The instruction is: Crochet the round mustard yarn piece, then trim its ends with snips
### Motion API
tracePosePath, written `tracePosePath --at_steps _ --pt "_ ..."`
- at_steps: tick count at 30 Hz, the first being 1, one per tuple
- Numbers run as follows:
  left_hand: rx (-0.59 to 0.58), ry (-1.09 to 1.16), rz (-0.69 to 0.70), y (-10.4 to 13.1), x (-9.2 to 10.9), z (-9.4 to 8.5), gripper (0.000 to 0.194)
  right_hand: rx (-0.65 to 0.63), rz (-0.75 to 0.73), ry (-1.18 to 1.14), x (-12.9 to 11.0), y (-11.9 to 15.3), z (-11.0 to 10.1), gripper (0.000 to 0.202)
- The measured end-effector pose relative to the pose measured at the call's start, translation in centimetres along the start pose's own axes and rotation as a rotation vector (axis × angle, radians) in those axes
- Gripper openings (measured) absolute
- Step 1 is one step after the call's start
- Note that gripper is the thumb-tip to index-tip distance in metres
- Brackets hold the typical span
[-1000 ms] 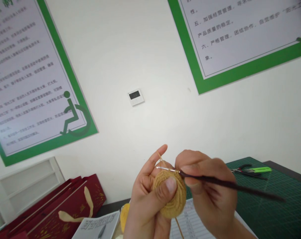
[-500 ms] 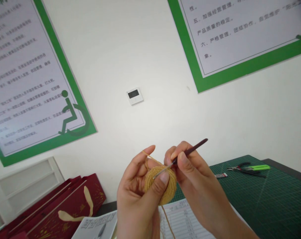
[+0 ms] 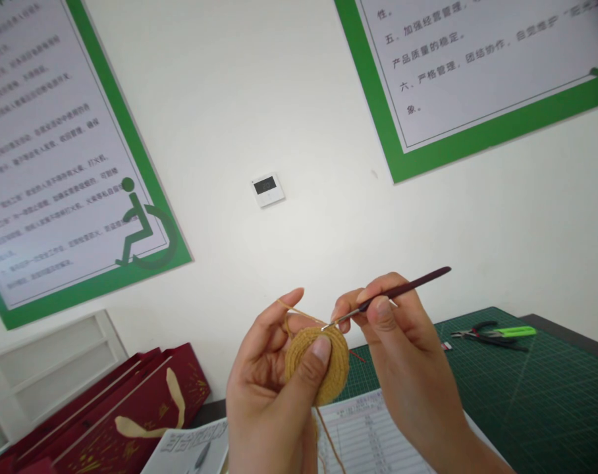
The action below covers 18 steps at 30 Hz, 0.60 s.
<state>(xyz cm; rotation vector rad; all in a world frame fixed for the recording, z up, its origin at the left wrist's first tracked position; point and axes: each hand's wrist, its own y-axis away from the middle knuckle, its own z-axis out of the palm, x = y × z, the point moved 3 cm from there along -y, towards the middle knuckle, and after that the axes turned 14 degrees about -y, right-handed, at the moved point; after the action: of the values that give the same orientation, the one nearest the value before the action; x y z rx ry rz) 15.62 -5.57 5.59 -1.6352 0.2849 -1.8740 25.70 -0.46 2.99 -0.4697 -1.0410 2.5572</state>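
A round mustard-yellow crochet piece [image 3: 336,375] is pinched in my left hand [image 3: 274,388], the thumb lying across its face. Yellow yarn [image 3: 299,310] runs from my raised left index finger to the top edge of the piece, and a strand hangs below it. My right hand [image 3: 412,355] holds a crochet hook [image 3: 417,282] with a dark red handle between thumb and fingers. The hook's metal tip is at the upper edge of the piece, pointing left and down.
A green cutting mat [image 3: 531,395] bears black-handled pliers [image 3: 484,334] and a bright green tool [image 3: 519,332]. Printed sheets [image 3: 358,434] lie under my hands. Dark red gift bags [image 3: 145,408] stand at the left. Green-framed posters and a thermostat [image 3: 268,190] are on the wall.
My right hand has moved right, drawing the hook back from across the face of the piece to its upper edge. My left hand has shifted slightly left with the piece.
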Motion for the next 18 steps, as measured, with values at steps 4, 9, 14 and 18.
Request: tracePosePath --at_steps 4,9,14,18 --pt "0.015 -0.010 -0.003 0.0 0.0 0.0 0.045 -0.042 -0.050 0.046 -0.5 -0.1 0.1 0.012" --pt "0.043 0.020 0.007 -0.1 0.0 0.0 0.043 -0.082 -0.154 0.174 -1.2 -0.2 0.4 0.011" --pt "0.041 0.010 0.017 0.1 0.1 0.1 0.042 -0.078 -0.195 0.194 -1.3 -0.2 0.3 0.010" --pt "0.029 0.002 0.029 -0.1 0.1 0.0 0.041 -0.077 -0.172 0.171 -1.1 -0.2 0.4 0.011"
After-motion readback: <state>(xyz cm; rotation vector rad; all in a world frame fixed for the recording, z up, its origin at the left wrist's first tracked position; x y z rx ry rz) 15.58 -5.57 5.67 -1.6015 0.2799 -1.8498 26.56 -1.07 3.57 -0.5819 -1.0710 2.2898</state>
